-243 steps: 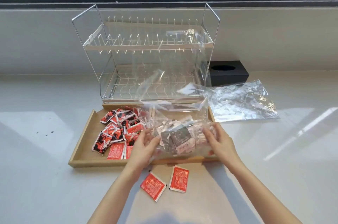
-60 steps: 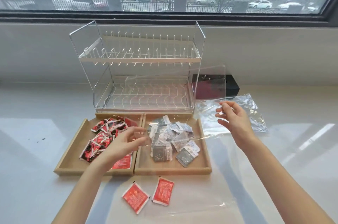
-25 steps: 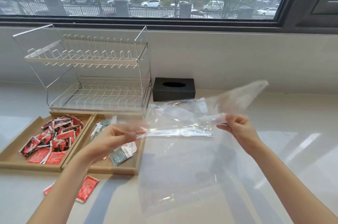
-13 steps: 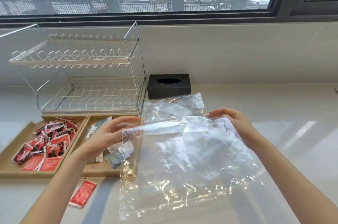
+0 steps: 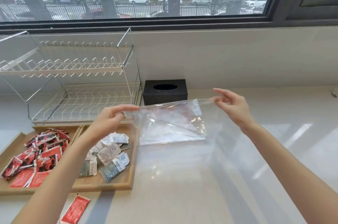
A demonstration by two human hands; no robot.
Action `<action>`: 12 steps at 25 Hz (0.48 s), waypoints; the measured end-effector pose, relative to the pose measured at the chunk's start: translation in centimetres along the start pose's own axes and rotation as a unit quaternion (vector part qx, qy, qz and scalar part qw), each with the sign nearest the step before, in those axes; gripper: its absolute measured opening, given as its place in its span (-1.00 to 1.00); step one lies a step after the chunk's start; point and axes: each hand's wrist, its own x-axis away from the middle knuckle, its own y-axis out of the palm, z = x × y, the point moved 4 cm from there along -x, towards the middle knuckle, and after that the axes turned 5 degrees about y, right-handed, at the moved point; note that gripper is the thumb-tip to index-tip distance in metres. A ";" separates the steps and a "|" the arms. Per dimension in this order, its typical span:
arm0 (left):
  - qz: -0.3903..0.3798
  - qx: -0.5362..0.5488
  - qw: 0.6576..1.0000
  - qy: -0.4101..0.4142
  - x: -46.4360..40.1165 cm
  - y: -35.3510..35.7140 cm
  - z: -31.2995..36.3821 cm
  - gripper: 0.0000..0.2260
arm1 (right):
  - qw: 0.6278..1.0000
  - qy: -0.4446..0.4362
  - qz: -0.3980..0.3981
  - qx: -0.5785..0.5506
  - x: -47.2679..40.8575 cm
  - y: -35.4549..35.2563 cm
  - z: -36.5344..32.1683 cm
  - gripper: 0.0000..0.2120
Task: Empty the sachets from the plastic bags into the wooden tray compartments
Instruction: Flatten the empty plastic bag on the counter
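Both hands hold an empty clear plastic bag [image 5: 210, 150] stretched above the counter. My left hand [image 5: 111, 119] pinches its top left corner and my right hand [image 5: 232, 106] pinches its top right corner. Under it a second clear bag [image 5: 172, 123] lies flat on the counter. The wooden tray [image 5: 109, 186] sits at the left; its left compartment holds several red sachets [image 5: 38, 154], its right compartment several grey and white sachets [image 5: 108, 156]. One red sachet [image 5: 75, 209] lies on the counter in front of the tray.
A two-tier white wire dish rack [image 5: 76, 84] stands behind the tray. A black tissue box [image 5: 165, 91] sits against the wall beside it. The white counter [image 5: 274, 132] runs on to the right under the window.
Both hands have lifted the bag's top edge up and pulled it taut; half a second ago it lay spread low over the counter. The view has shifted a little to the left.
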 end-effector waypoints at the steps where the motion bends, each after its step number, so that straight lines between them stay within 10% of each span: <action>1: 0.056 -0.045 0.996 0.054 -0.9 -0.7 1.6 -0.49 | 0.998 -0.038 0.045 -0.007 -0.8 -0.6 -1.2 -0.70; 5: 0.184 -0.202 0.933 0.236 -2.0 -1.2 5.0 -0.58 | 0.971 -0.160 0.179 -0.010 -0.8 -2.4 -4.0 -0.72; 12: 0.078 -0.303 0.940 0.134 -0.8 6.2 -6.2 -0.57 | 0.990 -0.023 0.086 0.110 0.6 1.4 6.9 -0.69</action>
